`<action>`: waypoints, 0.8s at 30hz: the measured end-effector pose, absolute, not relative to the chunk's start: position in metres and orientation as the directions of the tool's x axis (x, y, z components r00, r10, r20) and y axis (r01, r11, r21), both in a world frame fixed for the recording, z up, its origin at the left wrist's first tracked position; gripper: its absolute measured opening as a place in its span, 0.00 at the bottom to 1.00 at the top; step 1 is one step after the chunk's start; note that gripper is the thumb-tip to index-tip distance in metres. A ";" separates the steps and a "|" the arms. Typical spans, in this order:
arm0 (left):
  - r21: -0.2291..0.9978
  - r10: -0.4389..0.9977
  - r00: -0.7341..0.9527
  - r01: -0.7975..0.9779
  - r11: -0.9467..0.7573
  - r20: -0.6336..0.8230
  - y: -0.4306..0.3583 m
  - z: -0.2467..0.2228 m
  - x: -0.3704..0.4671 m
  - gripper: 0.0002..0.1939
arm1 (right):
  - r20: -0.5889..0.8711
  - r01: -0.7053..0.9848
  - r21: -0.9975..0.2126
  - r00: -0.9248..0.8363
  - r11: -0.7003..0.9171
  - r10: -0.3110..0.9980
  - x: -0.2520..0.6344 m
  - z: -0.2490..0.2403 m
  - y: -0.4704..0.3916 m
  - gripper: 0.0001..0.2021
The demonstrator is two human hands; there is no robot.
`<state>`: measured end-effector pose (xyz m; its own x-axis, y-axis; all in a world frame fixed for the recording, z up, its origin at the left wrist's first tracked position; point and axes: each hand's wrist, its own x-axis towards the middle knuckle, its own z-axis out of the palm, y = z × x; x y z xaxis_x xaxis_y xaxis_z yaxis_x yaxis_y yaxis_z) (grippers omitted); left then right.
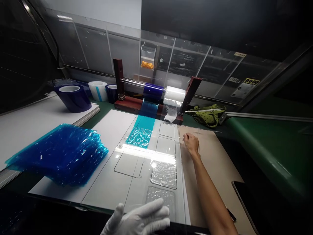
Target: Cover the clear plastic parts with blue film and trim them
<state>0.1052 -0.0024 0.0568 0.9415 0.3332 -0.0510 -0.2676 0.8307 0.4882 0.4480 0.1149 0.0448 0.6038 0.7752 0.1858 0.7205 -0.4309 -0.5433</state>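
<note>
My left hand (140,219), in a white glove, is open at the near edge of a clear sheet with outlined rectangles (107,191). Its fingers reach over the lowest clear film piece (160,195). My bare right hand (192,142) is closed beside the sheet's right edge, above brown board; anything in its fingers is too small to make out. Another wrinkled clear film piece (163,174) lies in the right column. Blue film (140,137) runs from the blue roll (153,92) onto the sheet, wrinkled at its near end. Beside that roll hangs a white roll (174,95).
A stack of blue film sheets (61,153) lies at left. Behind it stand a large blue roll (72,99) and a white roll with a blue stripe (98,91). A dark red stand (192,91) holds the film rolls. A green dotted pouch (209,115) and a phone (244,204) are at right.
</note>
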 end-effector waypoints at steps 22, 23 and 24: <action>0.282 0.680 0.555 0.636 -0.718 0.479 -0.018 0.088 0.141 0.57 | 0.257 0.443 -0.896 0.457 0.033 0.852 0.327 0.096 -0.091 0.18; 0.280 0.682 0.569 0.636 -0.719 0.459 -0.020 0.089 0.138 0.56 | 0.249 0.462 -0.886 0.395 0.043 0.884 0.322 0.095 -0.093 0.19; 0.281 0.684 0.581 0.634 -0.720 0.441 -0.022 0.090 0.136 0.56 | 0.235 0.463 -0.884 0.329 0.061 0.915 0.316 0.095 -0.094 0.18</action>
<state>0.1364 -0.0222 0.0902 0.5812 0.6836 0.4414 0.6339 -0.7205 0.2811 0.3158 -0.0941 0.0946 0.3291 0.9146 0.2349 0.4627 0.0607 -0.8844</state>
